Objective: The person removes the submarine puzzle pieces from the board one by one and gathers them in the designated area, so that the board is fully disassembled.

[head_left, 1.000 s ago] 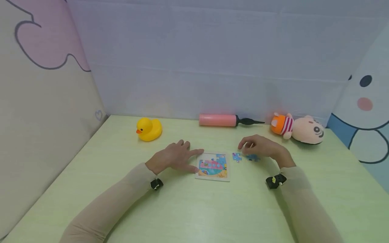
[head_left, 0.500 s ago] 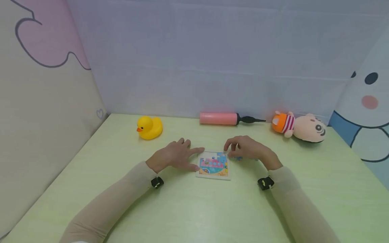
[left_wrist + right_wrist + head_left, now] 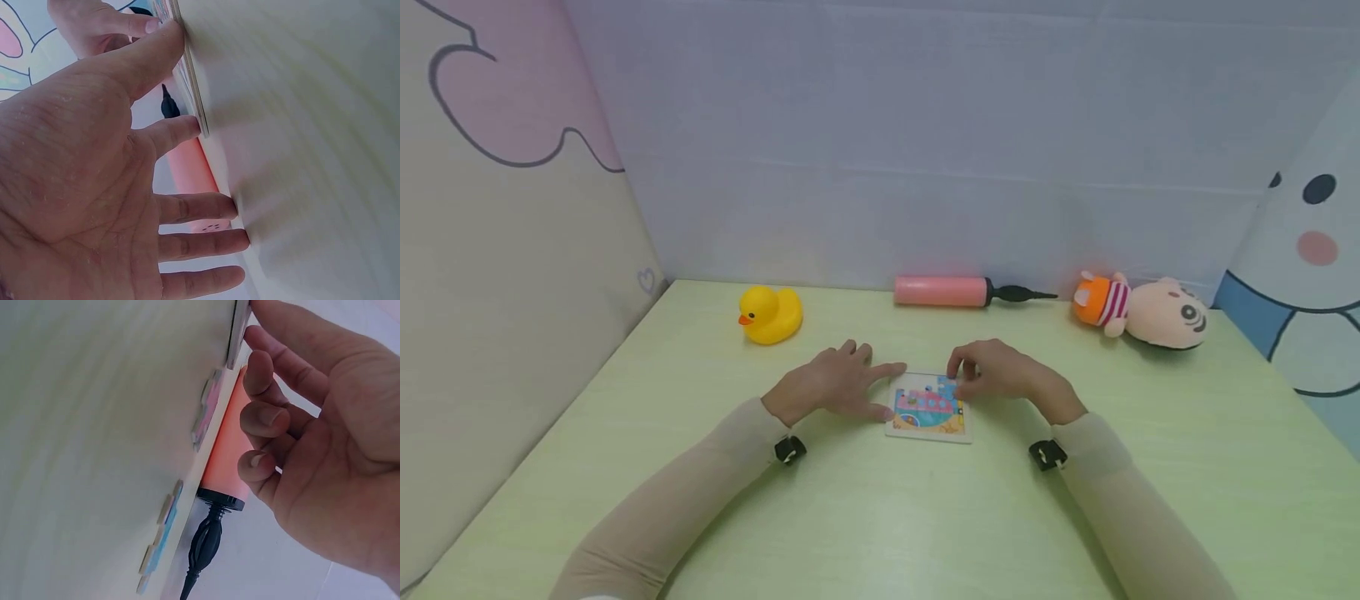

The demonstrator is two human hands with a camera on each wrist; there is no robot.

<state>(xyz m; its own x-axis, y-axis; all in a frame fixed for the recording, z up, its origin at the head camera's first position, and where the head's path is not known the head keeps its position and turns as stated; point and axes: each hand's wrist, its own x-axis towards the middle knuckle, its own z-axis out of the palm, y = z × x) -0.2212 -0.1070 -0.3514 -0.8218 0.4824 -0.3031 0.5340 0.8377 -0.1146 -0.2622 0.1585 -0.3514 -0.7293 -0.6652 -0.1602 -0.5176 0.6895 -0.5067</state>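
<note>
A small square puzzle board [image 3: 928, 417] with a pink and blue picture lies on the pale green table [image 3: 880, 517]. My left hand [image 3: 831, 387] lies flat to its left, fingers straight, and its thumb and forefinger touch the board's [image 3: 187, 81] left edge. My right hand [image 3: 1000, 375] is at the board's far right corner. Its thumb tip presses the board's edge [image 3: 239, 331], the other fingers hang loosely curled, and I see nothing held in them. Two loose puzzle pieces [image 3: 209, 409] [image 3: 161, 534] lie flat on the table under that hand, hidden in the head view.
A yellow rubber duck [image 3: 770, 315] sits at the back left. A pink hand pump [image 3: 940, 292] with a black nozzle lies along the back wall. A plush toy [image 3: 1150, 314] lies at the back right. Padded walls close in the table's left, back and right sides.
My right hand has moved left from above the loose pieces to the board's far right corner. The left hand has stayed at the board's left edge.
</note>
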